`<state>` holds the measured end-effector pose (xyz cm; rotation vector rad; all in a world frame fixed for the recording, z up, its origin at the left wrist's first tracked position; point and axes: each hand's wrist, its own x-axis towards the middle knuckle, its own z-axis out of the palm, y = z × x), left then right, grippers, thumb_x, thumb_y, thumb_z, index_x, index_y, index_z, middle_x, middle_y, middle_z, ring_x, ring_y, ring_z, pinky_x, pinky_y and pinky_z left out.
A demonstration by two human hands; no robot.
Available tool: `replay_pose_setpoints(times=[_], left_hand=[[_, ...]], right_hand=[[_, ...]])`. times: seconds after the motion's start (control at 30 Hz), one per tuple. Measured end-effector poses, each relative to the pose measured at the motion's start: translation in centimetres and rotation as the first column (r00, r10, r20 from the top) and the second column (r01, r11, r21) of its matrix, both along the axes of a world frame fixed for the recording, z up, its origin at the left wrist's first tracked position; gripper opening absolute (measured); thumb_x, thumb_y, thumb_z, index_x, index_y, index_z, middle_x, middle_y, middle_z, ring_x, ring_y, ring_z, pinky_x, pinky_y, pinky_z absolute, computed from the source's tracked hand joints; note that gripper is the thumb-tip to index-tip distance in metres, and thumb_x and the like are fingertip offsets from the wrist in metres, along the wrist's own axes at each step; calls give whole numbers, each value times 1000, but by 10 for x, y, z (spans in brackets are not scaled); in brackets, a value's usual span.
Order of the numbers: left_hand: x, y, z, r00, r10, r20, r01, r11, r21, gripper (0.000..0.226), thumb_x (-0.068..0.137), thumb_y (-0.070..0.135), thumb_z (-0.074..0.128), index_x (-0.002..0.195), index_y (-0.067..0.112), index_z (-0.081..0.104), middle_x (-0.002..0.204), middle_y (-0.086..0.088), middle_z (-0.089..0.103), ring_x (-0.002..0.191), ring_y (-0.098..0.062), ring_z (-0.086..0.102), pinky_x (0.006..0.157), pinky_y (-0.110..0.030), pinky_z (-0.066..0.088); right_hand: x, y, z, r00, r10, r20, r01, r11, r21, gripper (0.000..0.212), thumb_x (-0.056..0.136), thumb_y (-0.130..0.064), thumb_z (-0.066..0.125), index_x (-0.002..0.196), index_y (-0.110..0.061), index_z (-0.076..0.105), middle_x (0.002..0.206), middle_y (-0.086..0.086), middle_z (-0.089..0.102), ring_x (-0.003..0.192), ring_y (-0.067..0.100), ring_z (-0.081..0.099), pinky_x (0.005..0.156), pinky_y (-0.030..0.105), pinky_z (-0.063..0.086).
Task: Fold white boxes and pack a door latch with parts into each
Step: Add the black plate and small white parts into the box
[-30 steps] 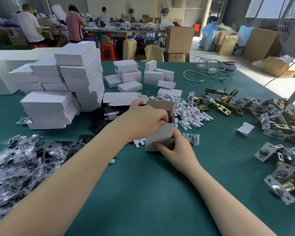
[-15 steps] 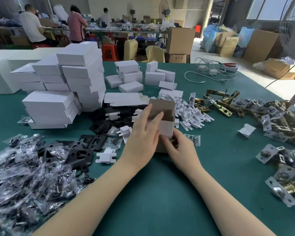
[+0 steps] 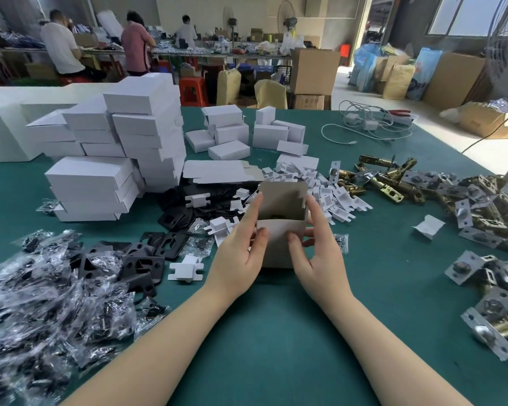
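Nearest the camera, two bare forearms reach across the green counter (image 3: 270, 332) to a half-formed white box (image 3: 280, 230) standing upright with its mouth open and its tall back flap raised. This box is the landmark for everything else. The left hand (image 3: 241, 247) holds the box's left wall, fingers laid up the side and thumb pressing the front panel; the right hand (image 3: 317, 253) mirrors it on the right wall, thumb on the front. Both grips are clamped lightly on the box.

Something dark lies inside, too shadowed to name. The box looks like thin, light card: stiff along its creases, easily crushed across a panel, so it is best held at the corners and folded edges.

Left of the box lie bagged parts (image 3: 41, 303) and black plates (image 3: 141, 259); right of it, a heap of brass door latches (image 3: 481, 206). Just behind it sit small white inserts (image 3: 329, 197), and farther back to the left rise stacks of finished boxes (image 3: 123, 148).
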<state>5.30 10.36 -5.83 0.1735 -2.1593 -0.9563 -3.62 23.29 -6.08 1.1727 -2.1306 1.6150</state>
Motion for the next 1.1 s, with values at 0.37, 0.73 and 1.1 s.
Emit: replay_pose_setpoints(times=[0.37, 0.73, 1.1], left_hand=[[-2, -2, 7, 996, -55, -72, 58, 997, 44, 24, 101, 38, 39, 119, 38, 55, 108, 25, 60, 93, 1, 59, 80, -8, 41], [-6, 6, 34, 979, -26, -203, 101, 924, 369, 25, 97, 12, 56, 94, 32, 72, 109, 23, 66, 108, 0, 61, 84, -8, 45], [-7, 5, 39, 968, -93, -234, 205, 829, 521, 49, 97, 0, 53, 132, 35, 53, 106, 6, 69, 93, -6, 66, 83, -14, 48]], right_hand=[[-2, -3, 10, 998, 50, 41, -47, 996, -74, 14, 94, -39, 48, 106, -45, 53, 104, -22, 60, 92, 2, 56, 78, 12, 41], [5, -10, 27, 926, 164, 340, -55, 950, -308, 17, 91, -29, 54, 103, -40, 60, 101, -17, 64, 92, 9, 59, 78, 17, 44], [1, -9, 36, 900, 272, 340, -153, 929, -337, 42, 89, -17, 53, 118, -46, 58, 112, -17, 68, 94, 4, 62, 83, 17, 48]])
